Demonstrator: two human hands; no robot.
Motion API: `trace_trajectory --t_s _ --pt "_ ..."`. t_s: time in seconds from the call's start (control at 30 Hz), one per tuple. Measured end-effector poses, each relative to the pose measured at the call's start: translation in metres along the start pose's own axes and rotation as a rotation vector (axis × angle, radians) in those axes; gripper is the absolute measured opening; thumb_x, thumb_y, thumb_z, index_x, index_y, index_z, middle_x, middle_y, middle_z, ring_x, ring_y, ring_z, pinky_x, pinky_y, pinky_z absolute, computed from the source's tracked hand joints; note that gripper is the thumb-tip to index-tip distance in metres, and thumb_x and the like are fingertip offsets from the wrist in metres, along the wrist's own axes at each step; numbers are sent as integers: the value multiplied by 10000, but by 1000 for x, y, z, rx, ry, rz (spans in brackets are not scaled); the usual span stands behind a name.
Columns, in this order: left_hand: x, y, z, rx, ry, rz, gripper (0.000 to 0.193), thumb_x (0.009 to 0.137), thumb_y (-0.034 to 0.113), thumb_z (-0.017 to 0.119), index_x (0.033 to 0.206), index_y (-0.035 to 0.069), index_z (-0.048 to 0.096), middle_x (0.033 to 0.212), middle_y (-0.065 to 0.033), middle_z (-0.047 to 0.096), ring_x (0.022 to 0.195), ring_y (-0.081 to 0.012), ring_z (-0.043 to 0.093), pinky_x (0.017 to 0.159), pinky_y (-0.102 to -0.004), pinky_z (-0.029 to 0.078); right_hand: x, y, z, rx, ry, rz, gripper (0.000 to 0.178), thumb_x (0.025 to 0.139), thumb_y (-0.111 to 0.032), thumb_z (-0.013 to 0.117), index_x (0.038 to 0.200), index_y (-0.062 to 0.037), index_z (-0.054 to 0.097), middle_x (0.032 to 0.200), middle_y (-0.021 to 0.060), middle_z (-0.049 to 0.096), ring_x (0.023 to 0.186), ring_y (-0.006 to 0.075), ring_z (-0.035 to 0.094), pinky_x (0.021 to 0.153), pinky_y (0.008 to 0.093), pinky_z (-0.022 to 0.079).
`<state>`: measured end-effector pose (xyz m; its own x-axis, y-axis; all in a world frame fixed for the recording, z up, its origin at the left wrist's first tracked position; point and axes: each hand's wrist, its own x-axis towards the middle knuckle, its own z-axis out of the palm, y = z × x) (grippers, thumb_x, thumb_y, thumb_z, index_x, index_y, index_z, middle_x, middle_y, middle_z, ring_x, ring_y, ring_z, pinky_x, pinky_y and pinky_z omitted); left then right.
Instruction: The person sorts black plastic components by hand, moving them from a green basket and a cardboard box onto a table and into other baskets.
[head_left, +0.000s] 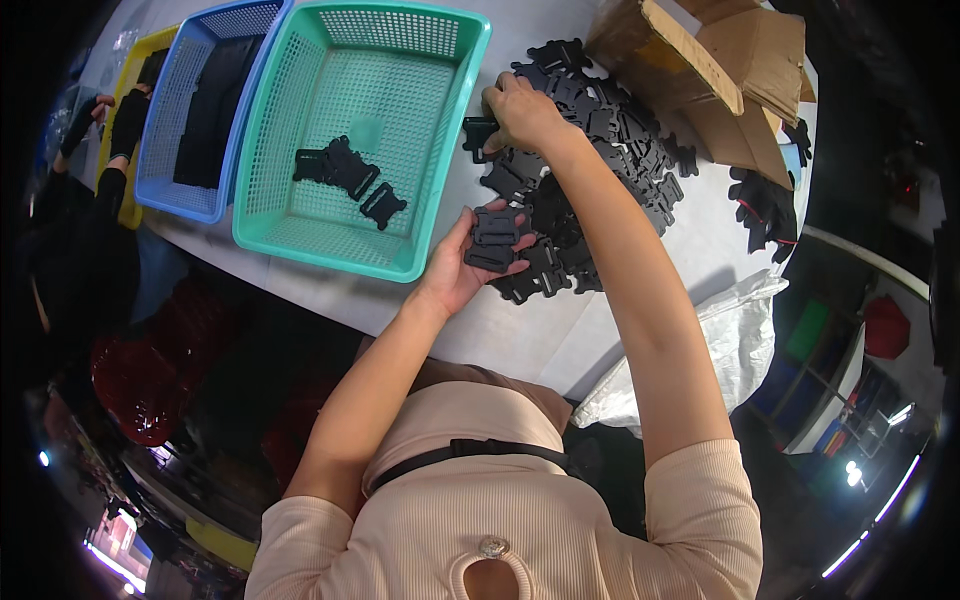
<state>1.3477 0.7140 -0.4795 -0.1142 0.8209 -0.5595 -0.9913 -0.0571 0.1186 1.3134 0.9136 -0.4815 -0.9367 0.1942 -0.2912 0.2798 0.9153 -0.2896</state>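
Observation:
A black plastic buckle rests across the palm and fingers of my left hand, turned up beside the green basket's near right corner. Above it, my right hand curls its thumb and fingers onto another black buckle at the left side of a heap of black buckles. The right fingertips partly hide that piece. Several more black buckles lie inside the green plastic basket, on its bottom.
Left of the green basket stand a blue basket with black pieces and a yellow basket. A co-worker's dark-sleeved hands are by them. An open cardboard box is behind the heap; a white plastic bag hangs at the table's right edge.

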Motion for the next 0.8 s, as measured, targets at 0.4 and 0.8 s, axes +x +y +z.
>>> trace_trajectory --t_s 0.4,0.8 --pt "-6 -18 7 53 -52 44 518 867 492 355 1204 99 380 1128 -101 477 1043 -281 491 795 -440 471 -127 -38 -15 840 -208 280 260 624 -104 718 796 12 562 680 42 551 635 107 504 592 268 427" --pt "-56 122 41 1653 523 681 233 783 22 542 1003 97 530 976 -58 567 767 -170 583 586 -239 462 -90 8 -2 303 396 355 169 684 -90 641 843 -56 597 899 98 579 829 285 562 728 370 452"
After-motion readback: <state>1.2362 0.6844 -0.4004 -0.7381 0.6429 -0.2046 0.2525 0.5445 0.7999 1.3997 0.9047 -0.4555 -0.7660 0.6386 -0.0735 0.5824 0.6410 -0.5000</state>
